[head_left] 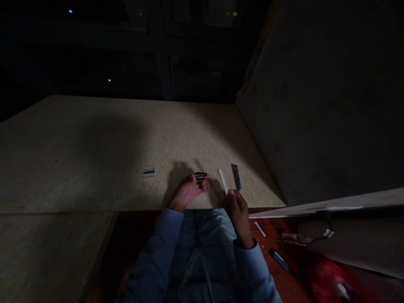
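Observation:
My left hand point(190, 190) is over the near part of the table, palm turned up and fingers curled. Between its thumb and fingers is a small dark strip with light marks point(200, 175); its kind is too dim to make out. My right hand point(237, 208), at the table's front edge, is closed around the lower end of a white stick point(222, 181) that points up and away from me. Just right of the stick lies a slim dark tool with a metallic crosswise head point(236, 176), resembling a razor. A small clear packet with a blue-green strip point(149, 171) rests left of my left hand.
The pale stone-patterned table point(110, 147) reaches back to dark window panes. A grey panel point(315, 105) rises along its right side. On the reddish floor are a white strip point(260, 229), a dark-and-grey device point(280, 260), a cable point(311, 242) and red cloth point(334, 273).

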Available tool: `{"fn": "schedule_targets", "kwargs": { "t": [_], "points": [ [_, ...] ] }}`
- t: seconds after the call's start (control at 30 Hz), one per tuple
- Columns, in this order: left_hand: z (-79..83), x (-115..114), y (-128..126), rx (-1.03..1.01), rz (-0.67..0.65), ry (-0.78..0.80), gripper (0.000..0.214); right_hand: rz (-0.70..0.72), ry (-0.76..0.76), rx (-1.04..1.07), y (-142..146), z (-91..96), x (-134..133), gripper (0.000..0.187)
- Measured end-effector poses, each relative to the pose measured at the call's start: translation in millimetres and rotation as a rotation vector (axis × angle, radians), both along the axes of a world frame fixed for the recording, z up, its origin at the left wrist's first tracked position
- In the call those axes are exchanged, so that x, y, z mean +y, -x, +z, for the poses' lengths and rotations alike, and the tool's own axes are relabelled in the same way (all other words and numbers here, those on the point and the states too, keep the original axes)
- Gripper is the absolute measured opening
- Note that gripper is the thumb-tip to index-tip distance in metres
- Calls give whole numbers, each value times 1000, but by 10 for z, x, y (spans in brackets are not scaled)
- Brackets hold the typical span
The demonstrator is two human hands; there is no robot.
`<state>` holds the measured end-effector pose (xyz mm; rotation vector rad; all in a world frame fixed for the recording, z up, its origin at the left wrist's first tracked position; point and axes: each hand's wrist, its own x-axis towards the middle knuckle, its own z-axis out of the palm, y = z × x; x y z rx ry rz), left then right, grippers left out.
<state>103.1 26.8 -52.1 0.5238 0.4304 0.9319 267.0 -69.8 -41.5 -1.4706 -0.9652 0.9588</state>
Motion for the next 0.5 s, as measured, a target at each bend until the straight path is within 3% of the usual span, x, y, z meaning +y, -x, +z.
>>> {"fn": "schedule_targets", "kwargs": {
  "t": [0.3,0.5],
  "points": [
    [54,-3,-18,110,78,-78,46,30,28,-189,-52,-81,69,35],
    [91,-238,-120,552,207,-213,38,-6,8,-175,13,-116,93,31]
  ]
}}
